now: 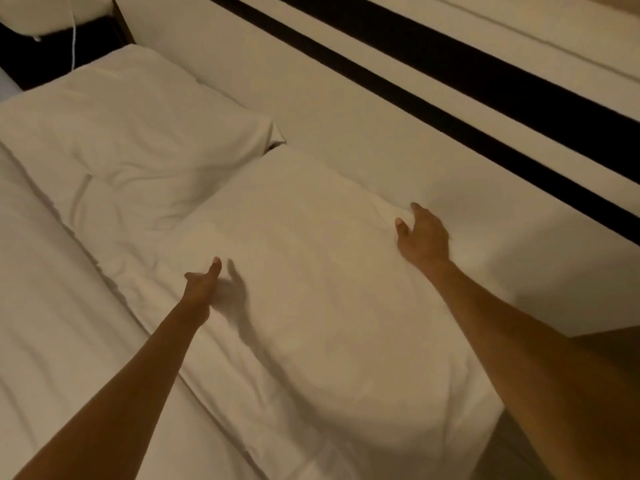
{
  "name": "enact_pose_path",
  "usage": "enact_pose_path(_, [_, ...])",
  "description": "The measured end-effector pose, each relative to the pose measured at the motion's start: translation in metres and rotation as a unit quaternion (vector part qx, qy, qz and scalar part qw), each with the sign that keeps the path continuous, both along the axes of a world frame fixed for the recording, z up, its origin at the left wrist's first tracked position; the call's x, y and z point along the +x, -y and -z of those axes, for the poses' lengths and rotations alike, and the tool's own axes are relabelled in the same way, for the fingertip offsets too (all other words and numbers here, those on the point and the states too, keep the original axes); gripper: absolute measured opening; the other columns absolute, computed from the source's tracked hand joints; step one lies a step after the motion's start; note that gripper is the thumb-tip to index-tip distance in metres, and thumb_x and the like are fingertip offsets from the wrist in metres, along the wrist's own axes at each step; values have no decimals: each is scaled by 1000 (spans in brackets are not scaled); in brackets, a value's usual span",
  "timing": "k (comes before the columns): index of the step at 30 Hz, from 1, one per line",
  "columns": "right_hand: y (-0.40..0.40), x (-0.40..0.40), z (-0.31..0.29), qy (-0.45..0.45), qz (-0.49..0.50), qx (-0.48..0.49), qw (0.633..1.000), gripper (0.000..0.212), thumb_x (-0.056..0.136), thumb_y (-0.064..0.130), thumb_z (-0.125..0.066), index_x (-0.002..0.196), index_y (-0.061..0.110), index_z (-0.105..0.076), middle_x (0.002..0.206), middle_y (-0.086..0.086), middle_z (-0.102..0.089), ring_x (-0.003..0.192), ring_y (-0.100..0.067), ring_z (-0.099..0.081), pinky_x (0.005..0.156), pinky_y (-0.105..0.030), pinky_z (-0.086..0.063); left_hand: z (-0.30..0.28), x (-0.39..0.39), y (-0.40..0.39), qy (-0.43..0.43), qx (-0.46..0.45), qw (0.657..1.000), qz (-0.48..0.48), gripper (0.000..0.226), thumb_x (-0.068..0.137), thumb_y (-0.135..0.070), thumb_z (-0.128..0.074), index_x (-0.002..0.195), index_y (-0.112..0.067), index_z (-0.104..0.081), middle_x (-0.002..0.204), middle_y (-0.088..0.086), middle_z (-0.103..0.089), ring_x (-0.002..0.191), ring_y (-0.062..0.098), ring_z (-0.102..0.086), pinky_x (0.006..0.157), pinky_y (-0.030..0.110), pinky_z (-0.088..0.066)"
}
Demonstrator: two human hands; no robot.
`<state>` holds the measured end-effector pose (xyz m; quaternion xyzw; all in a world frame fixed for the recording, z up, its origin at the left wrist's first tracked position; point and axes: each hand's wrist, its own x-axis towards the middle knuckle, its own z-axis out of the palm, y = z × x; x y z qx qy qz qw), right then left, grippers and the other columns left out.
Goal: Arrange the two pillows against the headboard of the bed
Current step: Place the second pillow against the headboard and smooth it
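Two white pillows lie side by side along the pale headboard [346,109]. The far pillow [131,133] rests at the upper left, creased in its middle. The near pillow [311,289] stretches from the centre to the lower right, its far long edge against the headboard. My right hand [424,237] rests on that far edge where pillow meets headboard, fingers spread and slightly curled, holding nothing. My left hand [204,285] hovers edge-on just above the near pillow's left side, fingers extended, casting a shadow on it.
A white sheet [52,323] covers the mattress at the left. The headboard panel carries a dark horizontal stripe [450,81]. A white cable [73,32] hangs by a dark gap at the upper left corner. A dark floor strip [512,455] shows at the lower right.
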<state>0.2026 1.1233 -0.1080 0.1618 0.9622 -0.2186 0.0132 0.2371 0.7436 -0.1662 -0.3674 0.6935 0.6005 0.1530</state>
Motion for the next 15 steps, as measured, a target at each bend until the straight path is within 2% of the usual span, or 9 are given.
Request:
enact_pose_path(2, [6, 8, 0, -33, 3, 18, 999, 57, 100, 36, -43, 149, 9, -35, 153, -17, -39, 144, -32, -30, 118, -44, -22, -14, -10, -11, -42, -115, 989, 83, 84, 94, -51, -46, 154, -5, -10, 162, 17, -8, 147, 36, -19, 119, 47, -22])
enact_pose_path(4, [14, 14, 0, -51, 14, 32, 998, 56, 101, 36, -40, 150, 10, -34, 155, -17, -34, 146, -31, -26, 119, -44, -19, -26, -24, -23, -92, -173, 969, 153, 76, 98, -49, -38, 155, -8, -8, 164, 11, 4, 150, 32, -12, 120, 45, -18])
enact_pose_path(9, [46, 28, 14, -55, 88, 16, 994, 55, 102, 34, -36, 153, 14, -27, 162, -13, -18, 151, -29, -13, 120, -45, -12, -36, -66, -66, -174, -247, 910, 285, 68, 100, -44, -35, 154, -7, -17, 164, 9, -2, 151, 26, -9, 122, 42, -16])
enact_pose_path(12, [64, 32, 28, -68, 108, 35, 991, 55, 102, 34, -32, 154, 16, -26, 164, -11, -15, 152, -27, -9, 121, -44, -7, -32, -88, -99, -223, -300, 840, 393, 65, 101, -41, -35, 155, -10, -16, 164, 8, -4, 152, 25, -7, 122, 41, -13])
enact_pose_path(15, [76, 30, 45, -69, 85, 63, 992, 58, 100, 38, -20, 154, 18, -24, 164, -9, -12, 153, -25, -6, 121, -44, -2, -26, -102, -134, -264, -344, 747, 503, 62, 102, -40, -29, 156, -15, -11, 164, 6, -2, 152, 23, -3, 122, 39, -8])
